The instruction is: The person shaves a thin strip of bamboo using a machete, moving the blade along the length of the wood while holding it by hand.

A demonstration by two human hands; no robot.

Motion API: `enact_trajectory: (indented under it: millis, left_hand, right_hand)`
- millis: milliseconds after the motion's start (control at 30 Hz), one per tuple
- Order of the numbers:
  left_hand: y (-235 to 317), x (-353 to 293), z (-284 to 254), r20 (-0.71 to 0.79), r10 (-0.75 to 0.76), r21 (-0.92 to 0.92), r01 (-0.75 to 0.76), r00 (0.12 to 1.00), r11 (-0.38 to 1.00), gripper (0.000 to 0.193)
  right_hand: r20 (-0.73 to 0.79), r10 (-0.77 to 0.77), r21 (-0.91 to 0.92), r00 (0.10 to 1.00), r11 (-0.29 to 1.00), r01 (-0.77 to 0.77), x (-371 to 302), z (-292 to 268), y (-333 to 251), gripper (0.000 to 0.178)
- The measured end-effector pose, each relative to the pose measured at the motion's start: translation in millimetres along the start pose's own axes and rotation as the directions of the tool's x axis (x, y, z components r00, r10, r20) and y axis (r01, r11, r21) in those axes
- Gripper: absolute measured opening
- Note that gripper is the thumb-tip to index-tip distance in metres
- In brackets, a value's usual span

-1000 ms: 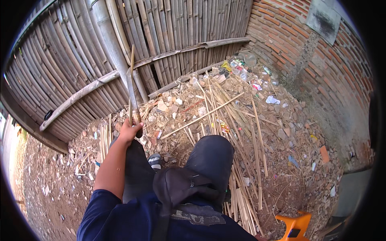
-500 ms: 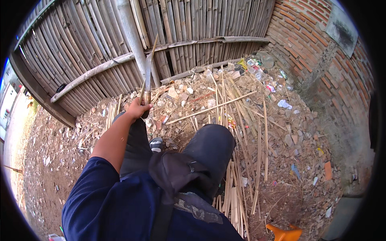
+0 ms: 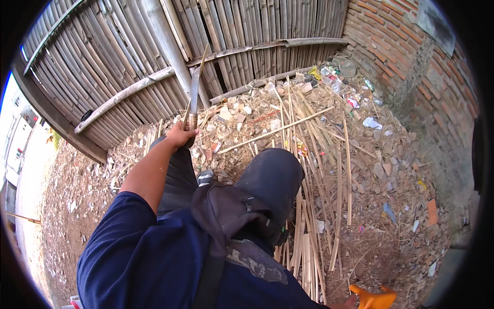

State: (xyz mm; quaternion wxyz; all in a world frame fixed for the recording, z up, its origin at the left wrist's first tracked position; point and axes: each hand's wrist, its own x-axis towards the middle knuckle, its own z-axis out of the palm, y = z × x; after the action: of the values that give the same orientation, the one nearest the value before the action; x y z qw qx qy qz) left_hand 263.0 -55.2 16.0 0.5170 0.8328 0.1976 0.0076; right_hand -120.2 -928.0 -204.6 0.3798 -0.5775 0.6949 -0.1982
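Rubble-strewn ground (image 3: 373, 257), bamboo wall (image 3: 278, 20) — left hand (image 3: 181, 136) gripping a knife (image 3: 194, 92); right hand (image 3: 351, 302) — hold unclear.

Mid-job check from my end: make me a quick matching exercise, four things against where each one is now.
1. Long-bladed knife
2. Orange plastic object
3. Loose bamboo strips
4. Brick wall

A. Strewn on the ground, mostly beyond the right leg
B. At the view's upper right
C. In the left hand
D. At the lower edge, beside the right hand

Pairs: 1-C; 2-D; 3-A; 4-B
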Motion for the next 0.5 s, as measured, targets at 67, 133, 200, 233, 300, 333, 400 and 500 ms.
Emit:
enact_trajectory:
  millis: [67,133,200,233,300,333,400,500]
  left_hand:
    - [4.1,-2.3,4.1,-0.024,-0.002,0.011,0.002,1.0,1.0,0.035]
    - [4.2,-6.4,5.1,-0.063,0.013,0.022,-0.012,0.998,1.0,0.033]
    - [5.2,-8.2,1.7,-0.035,0.013,0.026,-0.012,0.999,1.0,0.03]
    - [4.9,-9.1,1.0,-0.036,0.014,0.021,-0.014,0.999,1.0,0.029]
    - [6.3,-11.6,1.4,-0.04,0.02,0.016,-0.019,0.999,1.0,0.027]
    - [7.9,-13.3,2.3,-0.043,0.024,0.016,-0.023,0.999,1.0,0.026]
    - [10.7,-16.4,4.0,-0.05,0.025,0.014,-0.024,0.998,1.0,0.024]
    - [13.7,-19.3,3.7,-0.045,0.008,0.009,-0.007,0.999,1.0,0.024]
  right_hand:
    - [-0.005,0.003,-0.001,1.0,1.0,-0.003,4.7,-1.6,1.6,0.036]
    - [0.0,0.001,-0.001,1.0,1.0,-0.001,5.8,-0.8,2.4,0.036]
    - [-0.009,0.004,-0.005,1.0,1.0,-0.004,6.5,1.2,2.1,0.036]
    - [-0.008,0.004,-0.003,1.0,1.0,-0.004,6.7,1.0,1.4,0.036]
    - [-0.006,0.006,-0.005,1.0,1.0,-0.006,6.2,0.2,3.0,0.036]
    - [-0.01,0.003,-0.008,1.0,1.0,-0.004,6.5,-1.2,3.1,0.036]
    - [-0.013,0.008,-0.009,1.0,1.0,-0.008,7.2,-3.1,4.3,0.036]
    - [-0.009,0.008,-0.016,1.0,1.0,-0.008,9.4,-2.5,5.0,0.036]
